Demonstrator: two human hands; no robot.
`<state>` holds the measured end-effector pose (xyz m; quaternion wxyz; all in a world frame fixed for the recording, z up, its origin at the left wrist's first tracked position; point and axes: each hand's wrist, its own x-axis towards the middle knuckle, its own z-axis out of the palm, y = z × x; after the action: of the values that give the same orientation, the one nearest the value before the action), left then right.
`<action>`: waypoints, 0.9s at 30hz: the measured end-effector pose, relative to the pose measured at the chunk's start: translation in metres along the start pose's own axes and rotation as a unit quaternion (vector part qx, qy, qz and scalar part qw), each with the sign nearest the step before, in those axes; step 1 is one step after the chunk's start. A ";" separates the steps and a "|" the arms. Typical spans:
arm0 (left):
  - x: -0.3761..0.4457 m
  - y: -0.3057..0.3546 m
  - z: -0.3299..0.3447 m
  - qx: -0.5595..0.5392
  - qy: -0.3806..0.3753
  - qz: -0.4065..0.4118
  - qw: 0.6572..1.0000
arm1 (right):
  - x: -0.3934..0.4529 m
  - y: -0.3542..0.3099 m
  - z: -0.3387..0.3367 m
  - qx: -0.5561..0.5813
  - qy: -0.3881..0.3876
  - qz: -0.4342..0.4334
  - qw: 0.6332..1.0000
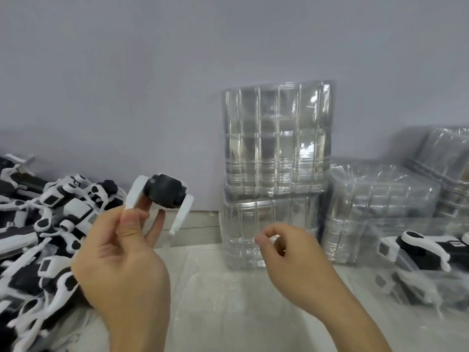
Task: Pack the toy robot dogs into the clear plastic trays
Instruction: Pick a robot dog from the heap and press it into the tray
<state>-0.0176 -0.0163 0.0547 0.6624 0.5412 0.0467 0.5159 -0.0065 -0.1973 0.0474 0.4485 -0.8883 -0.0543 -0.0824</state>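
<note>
Up front, your left hand [121,252] pinches toy robot dog [162,191] by white leg, above empty clear tray [228,301]. Right hand [286,252] loosely curled, holding nothing. Looks light, rigid, thin legs probably snappy; grab dark body instead.

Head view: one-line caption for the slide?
Left hand holds a toy robot dog above an empty clear tray; right hand alongside.

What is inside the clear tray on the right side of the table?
A black-and-white toy robot dog lies inside the clear tray at the right. More dog parts show through the plastic below it; glare and blur hide how many lie there.
</note>
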 end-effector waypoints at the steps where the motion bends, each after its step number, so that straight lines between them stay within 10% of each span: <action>1: -0.003 0.000 0.001 0.008 -0.012 0.029 0.999 | 0.000 -0.004 0.005 0.045 0.005 -0.015 0.999; 6: -0.010 0.006 0.007 0.122 -0.123 0.202 0.964 | 0.000 -0.022 0.021 0.354 -0.018 0.025 0.935; 11: -0.027 0.005 0.014 0.171 -0.293 0.331 0.881 | -0.005 -0.034 0.017 0.630 -0.143 0.029 0.762; 17: -0.042 0.009 0.019 0.057 -0.457 0.192 0.866 | -0.001 -0.023 0.010 0.554 -0.037 0.074 0.828; 23: -0.021 0.010 0.014 0.089 -0.170 0.148 0.970 | -0.002 -0.016 0.003 0.487 -0.023 0.082 0.869; 27: -0.001 0.010 0.009 -0.024 -0.144 -0.121 0.982 | -0.005 -0.017 0.001 0.453 -0.072 0.047 0.887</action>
<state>-0.0186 -0.0243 0.0657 0.7325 0.5843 0.0040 0.3494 -0.0140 -0.1865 0.0597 0.8004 -0.5936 -0.0757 0.0366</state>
